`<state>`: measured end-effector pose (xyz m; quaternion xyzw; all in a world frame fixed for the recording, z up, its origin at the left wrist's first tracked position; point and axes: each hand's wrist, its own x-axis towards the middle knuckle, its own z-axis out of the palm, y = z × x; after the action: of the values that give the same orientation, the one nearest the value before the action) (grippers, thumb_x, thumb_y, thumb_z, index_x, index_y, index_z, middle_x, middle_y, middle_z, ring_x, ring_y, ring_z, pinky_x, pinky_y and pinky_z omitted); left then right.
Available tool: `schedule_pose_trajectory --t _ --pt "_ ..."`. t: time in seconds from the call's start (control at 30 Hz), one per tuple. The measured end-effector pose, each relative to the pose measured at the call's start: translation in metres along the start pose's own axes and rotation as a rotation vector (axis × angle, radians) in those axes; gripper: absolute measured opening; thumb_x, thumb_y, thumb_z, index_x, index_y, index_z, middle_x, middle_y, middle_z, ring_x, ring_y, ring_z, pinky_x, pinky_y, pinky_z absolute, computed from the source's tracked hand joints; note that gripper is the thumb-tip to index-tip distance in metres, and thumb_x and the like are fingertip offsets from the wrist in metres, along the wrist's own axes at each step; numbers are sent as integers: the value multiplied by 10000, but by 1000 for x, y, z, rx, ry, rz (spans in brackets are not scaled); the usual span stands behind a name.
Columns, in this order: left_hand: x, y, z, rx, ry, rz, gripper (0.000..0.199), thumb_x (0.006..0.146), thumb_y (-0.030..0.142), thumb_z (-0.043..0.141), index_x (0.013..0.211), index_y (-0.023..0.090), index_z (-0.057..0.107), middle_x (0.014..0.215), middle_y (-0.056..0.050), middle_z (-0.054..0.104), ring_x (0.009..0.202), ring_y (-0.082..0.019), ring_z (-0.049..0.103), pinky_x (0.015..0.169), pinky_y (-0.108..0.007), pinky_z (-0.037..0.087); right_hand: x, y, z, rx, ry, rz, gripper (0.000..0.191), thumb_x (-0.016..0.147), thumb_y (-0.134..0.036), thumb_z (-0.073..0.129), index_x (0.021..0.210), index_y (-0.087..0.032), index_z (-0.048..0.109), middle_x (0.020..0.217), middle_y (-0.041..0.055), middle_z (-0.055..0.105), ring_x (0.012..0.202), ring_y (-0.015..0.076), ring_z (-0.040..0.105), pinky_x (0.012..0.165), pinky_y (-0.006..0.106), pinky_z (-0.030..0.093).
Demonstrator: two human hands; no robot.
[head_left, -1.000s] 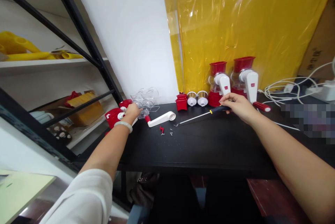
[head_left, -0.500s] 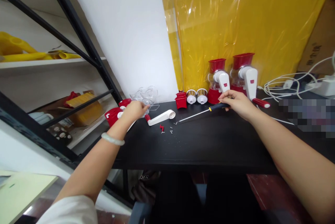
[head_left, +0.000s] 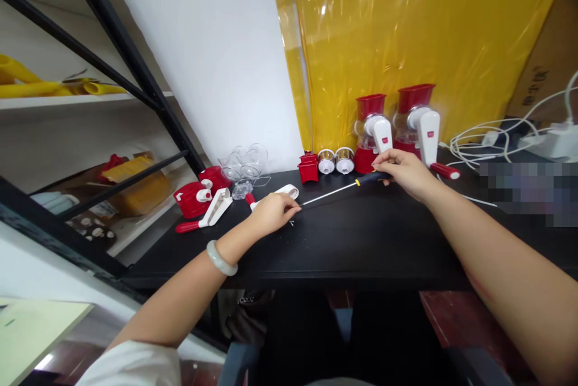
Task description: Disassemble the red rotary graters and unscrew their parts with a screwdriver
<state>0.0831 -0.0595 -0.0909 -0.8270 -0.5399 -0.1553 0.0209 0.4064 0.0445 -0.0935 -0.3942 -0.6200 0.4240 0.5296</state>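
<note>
My right hand (head_left: 406, 174) grips the dark handle of a screwdriver (head_left: 334, 191), its shaft slanting down to the left. At the screwdriver's tip, my left hand (head_left: 274, 214) is closed in a pinch, and whatever lies between its fingertips is hidden. Behind that hand is a white crank handle (head_left: 290, 191) with a red grip, partly covered. Small screws (head_left: 291, 223) lie on the black table (head_left: 343, 247) just right of my left fingers.
Two red-and-white rotary graters (head_left: 372, 136) stand at the back right, beside drum blades (head_left: 345, 161) and red plastic parts (head_left: 309, 168). At left are red bases (head_left: 192, 200), another crank (head_left: 215, 208) and clear plastic parts (head_left: 244, 166). White cables (head_left: 469, 148) lie far right.
My left hand has moved right and toward me, from the clear plastic parts to the screwdriver's tip. The right hand still holds the screwdriver, little moved. The view has shifted slightly.
</note>
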Motion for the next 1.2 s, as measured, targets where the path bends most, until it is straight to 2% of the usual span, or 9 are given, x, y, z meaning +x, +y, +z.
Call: schedule_pose_trajectory --t 0.23,0.37,0.5,0.63,0.73,0.83,0.97,1.1,1.2 --pt "-7 -8 -15 -46 -44 -112 311 759 439 685 946 197 738 862 -52 724 717 -164 643 638 -249 456 3 -1 -3 10 45 -28 100 668 -209 683 732 -189 610 653 -1 579 538 109 539 438 221 465" --pt "9 -23 -38 -87 5 -167 329 771 477 652 781 159 734 800 -68 717 714 -170 635 679 -273 456 2 0 -2 -29 45 -22 104 664 -205 691 729 -189 612 644 -3 576 545 114 541 442 225 472" --pt "22 -41 -51 -190 -213 -140 343 789 483 613 799 164 736 784 -60 725 734 -175 637 703 -285 464 1 0 -2 -15 45 -30 108 665 -219 695 724 -188 610 644 -1 579 547 118 544 440 229 470" --pt "27 -51 -44 -53 -39 -214 440 761 475 623 1033 134 682 1039 -123 707 917 -219 643 804 -320 475 2 1 -2 -37 49 -35 110 668 -235 700 728 -192 619 643 -4 581 545 123 553 456 243 477" --pt "32 -53 -33 61 -147 -279 529 659 450 711 1070 122 654 1076 -148 694 934 -253 647 789 -319 473 3 2 -2 -65 48 -39 111 680 -247 700 729 -194 616 638 -7 589 518 120 555 480 256 481" --pt "34 -53 -25 159 -227 -285 306 721 415 645 862 144 670 882 -120 716 800 -249 655 705 -313 455 1 1 0 -112 65 -82 122 706 -276 695 738 -195 610 654 -8 616 486 112 554 515 266 477" --pt "27 -52 -24 86 81 -301 317 827 462 526 901 159 577 804 -105 686 732 -255 654 636 -334 452 -9 -12 6 -200 218 -206 178 785 -382 646 795 -205 634 608 -12 622 521 148 590 585 289 482" --pt "20 -51 -18 -275 420 -276 280 891 454 461 1003 201 414 804 -70 684 738 -243 692 657 -359 507 -21 -20 15 -211 347 -395 227 838 -442 593 845 -226 664 674 7 657 607 179 629 694 328 506" --pt "18 -45 -12 -446 546 -259 258 898 434 472 995 224 358 731 -33 670 689 -227 695 655 -366 532 -27 -21 20 -241 401 -523 180 844 -414 598 801 -248 652 738 15 659 667 188 630 744 344 503"
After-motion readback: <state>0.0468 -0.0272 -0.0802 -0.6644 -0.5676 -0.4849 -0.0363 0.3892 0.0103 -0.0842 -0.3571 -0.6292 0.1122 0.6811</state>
